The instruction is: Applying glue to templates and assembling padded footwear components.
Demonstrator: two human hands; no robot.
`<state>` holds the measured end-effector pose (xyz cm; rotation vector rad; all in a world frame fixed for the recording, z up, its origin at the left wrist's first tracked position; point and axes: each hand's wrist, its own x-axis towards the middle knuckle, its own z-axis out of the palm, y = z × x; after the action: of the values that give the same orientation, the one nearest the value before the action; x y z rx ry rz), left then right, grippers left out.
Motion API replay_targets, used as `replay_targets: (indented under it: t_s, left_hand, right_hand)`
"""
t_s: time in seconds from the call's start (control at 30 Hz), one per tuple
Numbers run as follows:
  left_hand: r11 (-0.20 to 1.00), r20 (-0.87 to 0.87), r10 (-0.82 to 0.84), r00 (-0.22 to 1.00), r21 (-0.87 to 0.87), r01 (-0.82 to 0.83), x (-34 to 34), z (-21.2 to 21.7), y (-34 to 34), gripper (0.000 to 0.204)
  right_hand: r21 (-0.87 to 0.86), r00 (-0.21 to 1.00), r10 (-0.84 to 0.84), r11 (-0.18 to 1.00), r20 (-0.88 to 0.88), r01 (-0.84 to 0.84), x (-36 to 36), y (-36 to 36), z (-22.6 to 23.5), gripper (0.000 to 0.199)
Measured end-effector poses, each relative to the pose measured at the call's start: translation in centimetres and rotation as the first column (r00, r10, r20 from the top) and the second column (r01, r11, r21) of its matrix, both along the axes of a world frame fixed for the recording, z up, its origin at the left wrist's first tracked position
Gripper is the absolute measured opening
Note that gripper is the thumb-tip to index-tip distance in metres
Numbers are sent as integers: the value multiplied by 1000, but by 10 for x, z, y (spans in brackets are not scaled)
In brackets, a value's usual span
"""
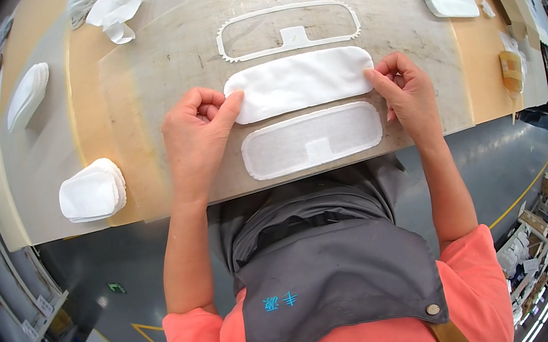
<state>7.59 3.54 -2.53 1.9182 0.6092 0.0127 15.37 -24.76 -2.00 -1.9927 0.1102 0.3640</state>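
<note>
A white oblong fabric piece [301,83] with rounded ends is stretched between my two hands over the table. My left hand [198,122] pinches its left end between thumb and fingers. At the other end, my right hand [406,90] grips the edge in the same way. Just beyond lies a white rounded frame [233,57] with a toothed outer edge and a small tab inside. Nearer to me, a thin whitish oblong piece [278,148] lies flat by the table edge, with a similar frame and tab outline showing through it.
On the left stand a stack of white fabric pieces [90,191] and another white stack [28,96]. A crumpled white cloth [115,17] lies far left. Far right are a white pad stack [449,0] and a yellowish-brown bottle-like object [512,72]. The table's near edge [328,168] runs before my apron.
</note>
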Motion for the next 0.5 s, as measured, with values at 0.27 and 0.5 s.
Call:
replay_targets:
  t_s: [0.27,0.5]
  left_hand:
    - [989,6,-19,1000,145,18,-1,3,-4,22]
    - [986,8,14,1000,165,-16,-2,0,-9,20]
  right_hand:
    - [5,1000,2,1000,3,-2,-1,1,3,17]
    - [18,1000,7,1000,-3,-7,-1,1,4,17]
